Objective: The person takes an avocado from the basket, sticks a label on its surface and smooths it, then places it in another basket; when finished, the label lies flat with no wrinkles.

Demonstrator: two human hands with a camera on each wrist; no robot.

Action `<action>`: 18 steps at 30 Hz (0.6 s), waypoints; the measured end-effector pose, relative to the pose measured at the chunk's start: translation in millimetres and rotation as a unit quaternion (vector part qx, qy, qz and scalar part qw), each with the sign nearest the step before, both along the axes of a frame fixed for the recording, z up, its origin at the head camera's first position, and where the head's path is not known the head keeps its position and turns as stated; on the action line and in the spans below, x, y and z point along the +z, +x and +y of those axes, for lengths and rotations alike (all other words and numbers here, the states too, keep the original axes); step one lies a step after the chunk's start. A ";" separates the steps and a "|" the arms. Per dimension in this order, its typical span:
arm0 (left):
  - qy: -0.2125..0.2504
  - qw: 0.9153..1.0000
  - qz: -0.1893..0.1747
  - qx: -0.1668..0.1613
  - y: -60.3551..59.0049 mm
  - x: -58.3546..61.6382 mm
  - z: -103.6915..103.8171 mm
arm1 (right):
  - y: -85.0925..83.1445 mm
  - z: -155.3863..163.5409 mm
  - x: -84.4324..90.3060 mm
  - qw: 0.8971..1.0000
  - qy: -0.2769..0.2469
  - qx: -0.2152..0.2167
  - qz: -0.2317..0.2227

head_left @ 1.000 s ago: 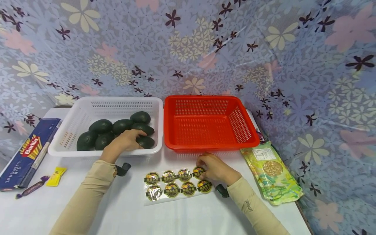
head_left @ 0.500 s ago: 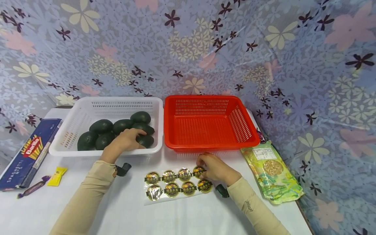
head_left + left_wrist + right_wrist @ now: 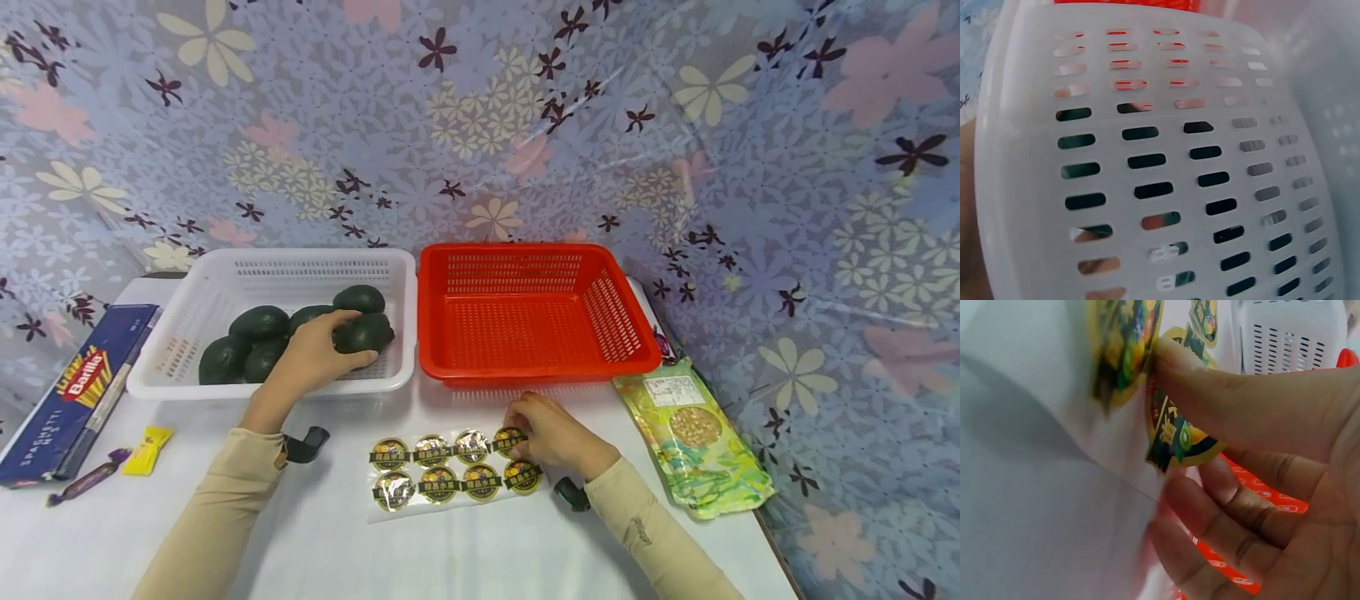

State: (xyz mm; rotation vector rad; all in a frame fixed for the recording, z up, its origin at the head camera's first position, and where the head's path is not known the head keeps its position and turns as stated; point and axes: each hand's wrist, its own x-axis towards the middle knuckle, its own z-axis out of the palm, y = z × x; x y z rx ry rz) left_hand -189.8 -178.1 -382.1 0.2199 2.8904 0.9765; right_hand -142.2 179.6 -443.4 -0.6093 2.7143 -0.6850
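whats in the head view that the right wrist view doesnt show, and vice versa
Only head: a long blue spaghetti box, a small yellow packet, a green patterned bag.

Only right wrist: the palm side of the bare right hand and, close enough to make out, a green fruit slice printed on a round gold-edged sticker.

Both: that hand, the white sticker sheet, the white plastic basket, the red plastic basket.

Dark green avocado in white basket; gold-black sticker sheet on table.
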 end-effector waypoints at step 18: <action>0.266 0.962 -0.056 0.001 20.8 3.5 -12.2 | 5.7 15.4 2.9 0.996 -0.088 0.012 0.003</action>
